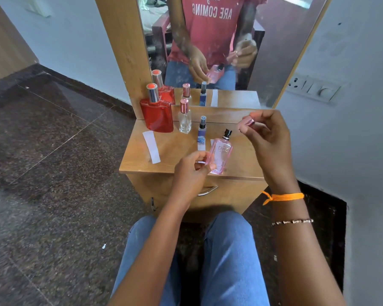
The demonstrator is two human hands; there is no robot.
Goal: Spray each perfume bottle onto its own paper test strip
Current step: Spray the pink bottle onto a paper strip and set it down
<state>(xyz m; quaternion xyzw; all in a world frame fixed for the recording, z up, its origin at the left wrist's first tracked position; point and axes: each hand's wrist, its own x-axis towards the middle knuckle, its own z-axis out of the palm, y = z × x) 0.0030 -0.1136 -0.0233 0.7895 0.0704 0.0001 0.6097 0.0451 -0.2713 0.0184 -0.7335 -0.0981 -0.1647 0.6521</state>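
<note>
My left hand (191, 171) grips a pink perfume bottle (221, 154) by its lower edge, tilted, its black spray nozzle bare, above the front of the small wooden table (175, 149). My right hand (268, 138) holds the bottle's pink cap (249, 122) up to the right of the nozzle. On the table stand a red bottle (157, 112), a clear bottle with a pink cap (185, 118) and a slim blue spray bottle (201, 132). A white paper strip (152, 146) lies at the left; another strip (201, 146) lies under the blue bottle.
A mirror (219, 45) in a wooden frame stands behind the table and reflects the bottles and my hands. A drawer handle (206, 191) sits below the table's front edge. A wall socket panel (314, 88) is on the right. My knees are under the table's front.
</note>
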